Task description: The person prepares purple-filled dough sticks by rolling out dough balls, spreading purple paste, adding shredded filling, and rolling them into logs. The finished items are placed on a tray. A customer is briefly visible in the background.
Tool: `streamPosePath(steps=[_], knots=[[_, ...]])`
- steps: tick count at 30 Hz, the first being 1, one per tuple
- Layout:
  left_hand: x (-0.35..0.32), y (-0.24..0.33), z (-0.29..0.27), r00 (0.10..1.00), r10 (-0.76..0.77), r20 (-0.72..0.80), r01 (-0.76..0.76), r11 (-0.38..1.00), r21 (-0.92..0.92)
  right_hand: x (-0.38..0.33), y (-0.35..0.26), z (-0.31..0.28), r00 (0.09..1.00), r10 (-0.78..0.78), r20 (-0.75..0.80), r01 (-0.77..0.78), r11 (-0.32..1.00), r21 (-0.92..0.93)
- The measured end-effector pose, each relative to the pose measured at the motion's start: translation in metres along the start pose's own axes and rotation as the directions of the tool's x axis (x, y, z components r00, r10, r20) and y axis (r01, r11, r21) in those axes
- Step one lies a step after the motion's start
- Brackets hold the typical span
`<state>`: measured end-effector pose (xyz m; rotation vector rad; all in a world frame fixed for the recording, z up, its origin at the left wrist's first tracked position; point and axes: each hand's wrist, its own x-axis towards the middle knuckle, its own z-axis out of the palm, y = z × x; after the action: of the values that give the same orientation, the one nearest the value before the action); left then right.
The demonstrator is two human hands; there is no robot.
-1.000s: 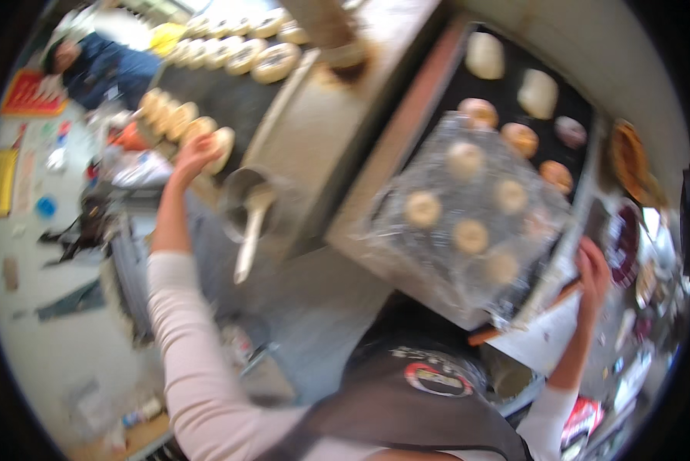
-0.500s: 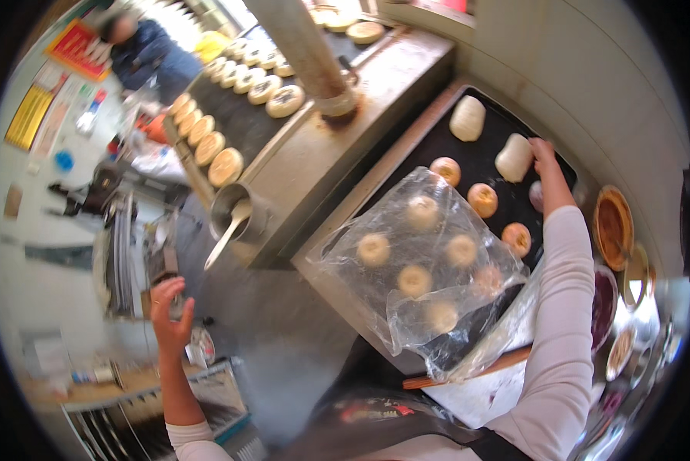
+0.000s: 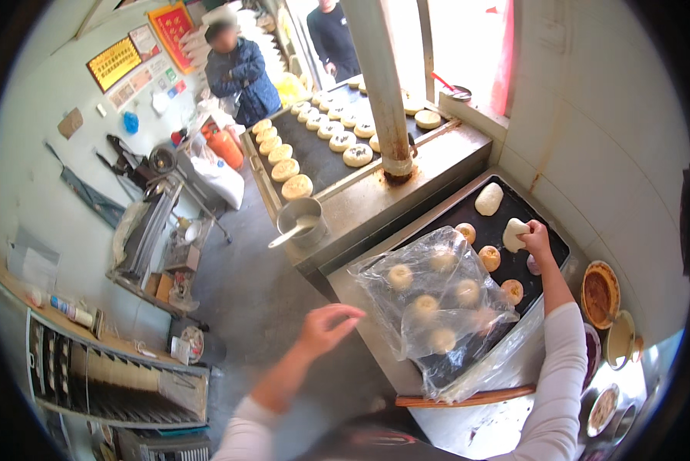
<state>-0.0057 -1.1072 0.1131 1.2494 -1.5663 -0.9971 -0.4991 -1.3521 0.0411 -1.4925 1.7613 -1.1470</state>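
Left hand point(image 3: 325, 326) has risen from low beside the desk to hover empty, fingers loosely spread, near the clear plastic sheet point(image 3: 437, 300) | right hand point(image 3: 535, 237) grips a pale dough piece point(image 3: 513, 233) on the black griddle point(image 3: 514, 207) | hands well apart.

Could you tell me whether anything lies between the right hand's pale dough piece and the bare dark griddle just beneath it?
Nothing visible does. The right hand holds the pale dough piece over bare griddle; the browned cakes lie beside it and the plastic sheet nearer the person.
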Motion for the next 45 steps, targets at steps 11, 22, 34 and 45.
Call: streamPosePath(steps=[11,22,34,45], knots=[[-0.044,0.001,0.216,0.704,0.287,0.650,0.699,-0.441,-0.563,-0.336,-0.121,-0.045,0.895,0.270,0.354,-0.445,0.568,0.693],[-0.195,0.036,0.278,0.481,-0.132,0.867,0.857,-0.138,-0.497,-0.592,0.092,-0.172,0.723,0.283,-0.630,-0.658,0.558,-0.505],[-0.257,0.065,0.329,0.488,-0.489,0.723,0.731,-0.223,-0.645,-0.547,0.201,-0.197,0.847,0.127,-0.516,-0.354,0.859,-0.369],[-0.237,0.058,0.305,0.686,-0.326,0.651,0.591,-0.271,-0.759,-0.635,0.174,-0.314,0.840,-0.151,-0.522,-0.393,0.496,-0.774]])
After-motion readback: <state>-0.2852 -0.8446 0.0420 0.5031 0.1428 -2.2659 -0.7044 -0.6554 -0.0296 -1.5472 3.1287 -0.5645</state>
